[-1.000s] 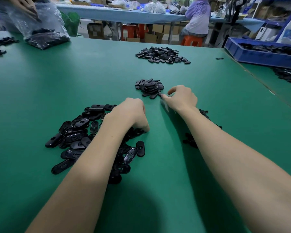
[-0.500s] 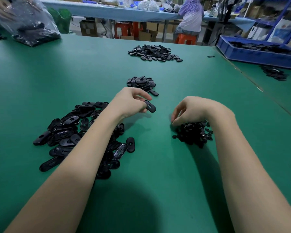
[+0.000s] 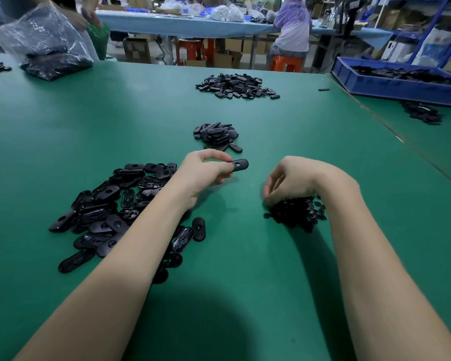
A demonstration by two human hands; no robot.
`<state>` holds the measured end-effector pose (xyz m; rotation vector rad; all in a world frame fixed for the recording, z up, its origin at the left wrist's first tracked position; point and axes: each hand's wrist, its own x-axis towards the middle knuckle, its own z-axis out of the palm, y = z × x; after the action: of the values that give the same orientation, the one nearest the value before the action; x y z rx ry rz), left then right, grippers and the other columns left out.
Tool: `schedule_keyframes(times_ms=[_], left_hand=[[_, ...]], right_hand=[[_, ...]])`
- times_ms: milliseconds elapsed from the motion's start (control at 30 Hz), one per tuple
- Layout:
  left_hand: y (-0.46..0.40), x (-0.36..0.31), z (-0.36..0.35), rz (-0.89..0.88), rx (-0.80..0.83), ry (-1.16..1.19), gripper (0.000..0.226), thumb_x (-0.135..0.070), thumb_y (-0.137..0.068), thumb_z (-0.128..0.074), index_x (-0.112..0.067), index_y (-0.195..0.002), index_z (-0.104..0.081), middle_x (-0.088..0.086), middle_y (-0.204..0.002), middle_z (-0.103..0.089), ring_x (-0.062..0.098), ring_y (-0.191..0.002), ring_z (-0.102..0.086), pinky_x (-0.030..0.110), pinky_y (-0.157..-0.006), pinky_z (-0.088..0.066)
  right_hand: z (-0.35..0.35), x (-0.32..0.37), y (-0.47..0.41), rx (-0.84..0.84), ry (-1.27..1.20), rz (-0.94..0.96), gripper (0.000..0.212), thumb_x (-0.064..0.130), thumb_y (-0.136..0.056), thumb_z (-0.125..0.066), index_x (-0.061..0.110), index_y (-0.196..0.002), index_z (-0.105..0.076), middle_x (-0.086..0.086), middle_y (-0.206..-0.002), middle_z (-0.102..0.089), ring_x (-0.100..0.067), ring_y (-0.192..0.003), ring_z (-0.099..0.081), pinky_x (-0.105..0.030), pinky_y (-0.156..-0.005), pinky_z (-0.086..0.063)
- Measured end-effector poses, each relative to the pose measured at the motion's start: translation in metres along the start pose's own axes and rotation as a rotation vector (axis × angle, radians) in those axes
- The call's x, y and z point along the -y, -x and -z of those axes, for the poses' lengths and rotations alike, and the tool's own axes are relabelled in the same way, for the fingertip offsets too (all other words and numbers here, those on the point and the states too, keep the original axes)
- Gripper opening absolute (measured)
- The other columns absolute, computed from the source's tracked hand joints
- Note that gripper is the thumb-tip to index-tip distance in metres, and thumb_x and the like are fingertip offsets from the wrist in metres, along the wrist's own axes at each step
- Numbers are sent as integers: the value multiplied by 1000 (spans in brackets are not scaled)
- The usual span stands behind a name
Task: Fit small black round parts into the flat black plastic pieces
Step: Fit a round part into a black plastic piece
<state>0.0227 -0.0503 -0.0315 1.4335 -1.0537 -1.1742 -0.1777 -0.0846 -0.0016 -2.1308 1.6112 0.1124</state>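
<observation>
Hands over green counter [image 3: 245, 256]. Left hand [image 3: 201, 173] pinches one flat piece [image 3: 239, 164] betw. thumb and fingers, lifted off the surface, hole end showing. Right hand [image 3: 294, 181] curled, fingertips down in heap of round parts [image 3: 297, 212]; can't tell if it grips one. Big pile of flat pieces [image 3: 110, 209] lies under and left of left forearm. Small stack [image 3: 215, 135] sits just beyond the hands, larger pile [image 3: 236, 86] farther back. Blue bin [image 3: 391, 86] at far right.
</observation>
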Motion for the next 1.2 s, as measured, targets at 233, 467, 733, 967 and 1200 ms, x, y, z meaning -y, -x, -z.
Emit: schedule_keyframes(times_ms=[233, 467, 733, 967, 1200], left_hand=[[0, 0, 0, -49, 24, 63, 11, -1, -87, -73, -8, -94, -69, 9, -76, -72, 14, -68, -66, 17, -69, -57], [1, -1, -1, -80, 79, 47, 22, 8, -84, -69, -13, -87, -71, 9, -82, -76, 21, -75, -68, 27, -88, -59], [2, -3, 2, -115, 66, -42, 21, 1, -83, -74, -19, -90, -75, 7, -87, -78, 17, -77, -68, 37, -100, -54], [3, -4, 2, -127, 78, -74, 19, -1, -84, -74, -18, -93, -75, 4, -84, -78, 13, -73, -66, 33, -96, -54], [4, -6, 5, -111, 83, -72, 20, 2, -85, -67, -15, -90, -73, 9, -81, -76, 15, -70, -63, 23, -80, -58]], right_hand=[[5, -1, 0, -194, -597, 180, 5, 25, -83, -82, 22, -85, -78, 6, -72, -68, -5, -58, -46, -16, -56, -39], [-3, 12, -7, -352, -630, 116, 4, 21, -81, -78, 24, -78, -79, 11, -66, -69, -1, -47, -45, -10, -41, -31], [-8, 19, -12, -408, -643, 89, 6, 25, -79, -76, 29, -77, -80, 12, -70, -73, 4, -49, -50, -7, -44, -35], [-10, 22, -11, -406, -639, 63, 2, 28, -77, -78, 29, -76, -78, 11, -71, -73, 0, -51, -50, -12, -46, -37], [-9, 19, -11, -360, -683, 33, 21, 42, -72, -89, 31, -86, -78, 2, -87, -74, -3, -59, -53, -24, -59, -36]])
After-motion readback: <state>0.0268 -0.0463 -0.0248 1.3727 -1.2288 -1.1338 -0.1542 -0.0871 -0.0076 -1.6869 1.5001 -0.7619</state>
